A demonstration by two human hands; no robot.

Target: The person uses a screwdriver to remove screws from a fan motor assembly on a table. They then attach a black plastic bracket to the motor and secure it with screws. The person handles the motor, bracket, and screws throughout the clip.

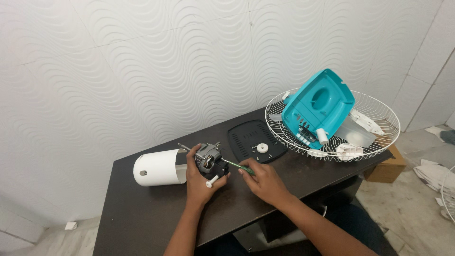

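On the dark table [142, 213], my left hand [199, 178] grips a small fan motor [208, 159] of grey metal with a white knob sticking out below. Beside the motor on the left lies a white cylindrical motor cover [159, 167]. My right hand [263, 178] holds a green-handled screwdriver [239, 166], its tip pointing left into the motor.
A black vented plate [253, 140] with a white round cap and small screws lies behind my right hand. A white wire fan guard [379, 118] at the table's right end holds a teal plastic housing [317, 106] and white parts. A cardboard box [388, 168] and papers lie on the floor at the right.
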